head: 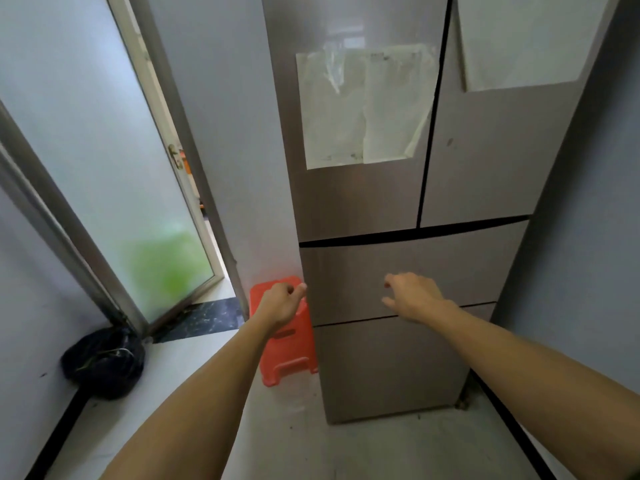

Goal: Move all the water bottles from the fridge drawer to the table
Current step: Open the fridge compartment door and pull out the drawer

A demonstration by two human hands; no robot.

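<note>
A tall brushed-metal fridge (485, 161) stands in front of me with two upper doors and two drawers below, all closed. My right hand (412, 297) reaches toward the front of the upper drawer (349, 278), fingers spread, holding nothing. My left hand (282, 301) hovers at the drawer's left edge, fingers loosely curled, also holding nothing. The lower drawer (381, 368) sits beneath. No water bottles and no table are in view.
An orange plastic stool (291, 355) stands against the fridge's left side. A dark bag (104, 362) lies on the floor at the left wall. A frosted glass door (114, 150) stands ajar on the left. Papers (363, 105) are stuck on the fridge door.
</note>
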